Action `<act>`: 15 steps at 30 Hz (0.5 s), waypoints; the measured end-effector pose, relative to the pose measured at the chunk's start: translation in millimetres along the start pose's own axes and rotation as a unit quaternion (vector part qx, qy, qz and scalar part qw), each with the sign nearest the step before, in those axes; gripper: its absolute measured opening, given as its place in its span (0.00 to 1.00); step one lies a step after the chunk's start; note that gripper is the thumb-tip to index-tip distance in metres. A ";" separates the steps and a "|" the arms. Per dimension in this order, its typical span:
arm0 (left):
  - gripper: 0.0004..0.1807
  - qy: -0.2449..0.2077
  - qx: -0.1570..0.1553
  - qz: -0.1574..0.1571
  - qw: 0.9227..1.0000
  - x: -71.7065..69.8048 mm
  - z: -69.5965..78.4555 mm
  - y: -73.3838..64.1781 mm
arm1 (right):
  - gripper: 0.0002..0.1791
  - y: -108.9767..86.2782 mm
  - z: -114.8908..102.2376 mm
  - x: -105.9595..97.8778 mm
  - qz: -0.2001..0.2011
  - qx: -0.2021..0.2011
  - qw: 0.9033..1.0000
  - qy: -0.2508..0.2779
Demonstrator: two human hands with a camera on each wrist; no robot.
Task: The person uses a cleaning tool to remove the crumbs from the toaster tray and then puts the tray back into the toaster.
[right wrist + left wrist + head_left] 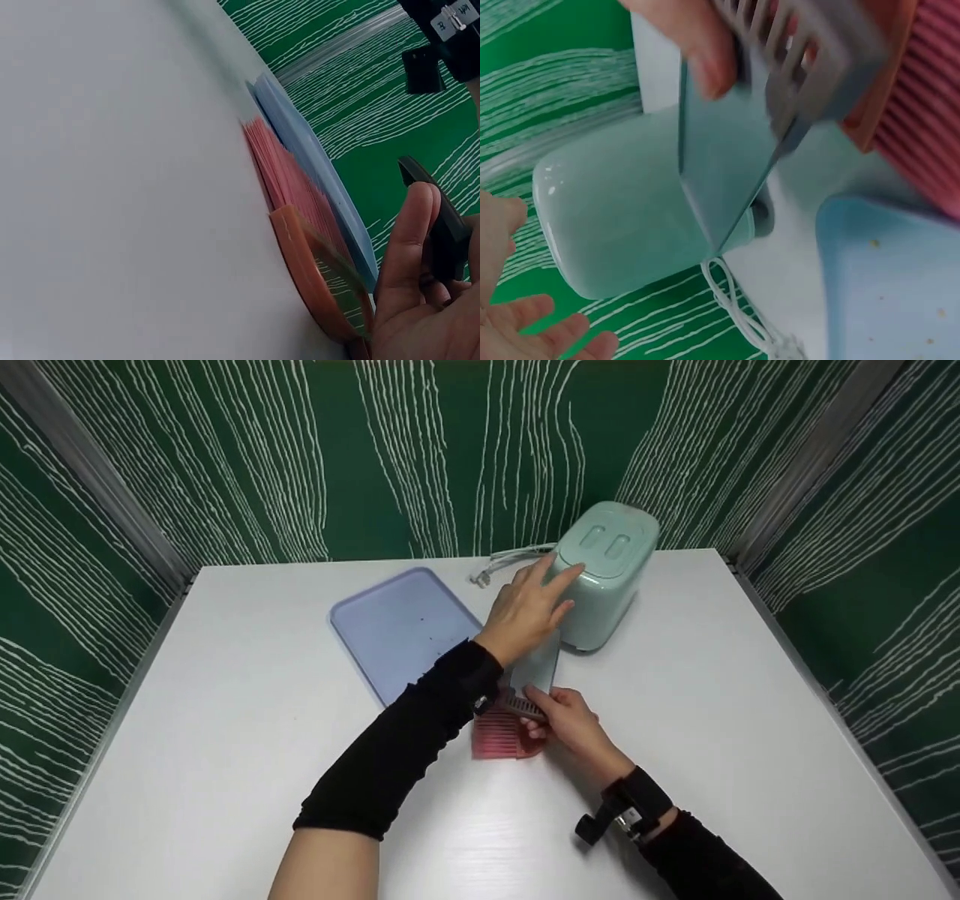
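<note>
My right hand [566, 720] pinches the dark grey slotted handle [525, 705] of a flat, shiny crumb tray [538, 660], thumb on top. In the left wrist view the panel [724, 150] points towards the mint-green toaster [630, 210], overlapping it from that angle. My left hand [529, 607] is by the near left side of the toaster [604, 600], fingers spread and straight; whether they touch it I cannot tell. Just below the crumb tray lies a brush with pink bristles [495, 735] and an orange handle [307, 270], partly hidden by my right hand.
A pale blue tray [382, 615] with dark crumbs lies left of the toaster, partly covered by my left forearm. The toaster's white cord and plug [484, 577] rest behind it. Green walls with white streaks border the white table [225, 682].
</note>
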State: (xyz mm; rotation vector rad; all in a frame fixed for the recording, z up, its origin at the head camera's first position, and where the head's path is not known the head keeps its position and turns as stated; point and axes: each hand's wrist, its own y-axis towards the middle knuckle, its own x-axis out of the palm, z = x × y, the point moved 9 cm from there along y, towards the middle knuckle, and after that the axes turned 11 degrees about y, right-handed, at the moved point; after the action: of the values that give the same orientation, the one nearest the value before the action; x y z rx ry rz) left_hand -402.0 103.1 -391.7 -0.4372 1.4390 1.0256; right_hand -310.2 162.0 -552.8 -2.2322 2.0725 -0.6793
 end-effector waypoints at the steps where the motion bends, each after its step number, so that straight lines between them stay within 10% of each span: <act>1: 0.30 0.003 0.001 0.001 1.000 1.2 0.0 2.9 | 0.18 -0.7 1.4 -0.1 -0.002 0.004 1.000 0.007; 15: 0.31 0.039 -0.005 -0.036 0.999 22.8 10.2 23.7 | 0.16 -4.0 13.5 -7.4 0.000 0.038 0.998 0.054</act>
State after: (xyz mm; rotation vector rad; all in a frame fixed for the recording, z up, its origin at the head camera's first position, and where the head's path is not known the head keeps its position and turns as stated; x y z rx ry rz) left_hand -418.4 130.8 -403.8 -0.5372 1.4783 0.9672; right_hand -302.2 165.9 -566.0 -2.2009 2.0567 -0.8816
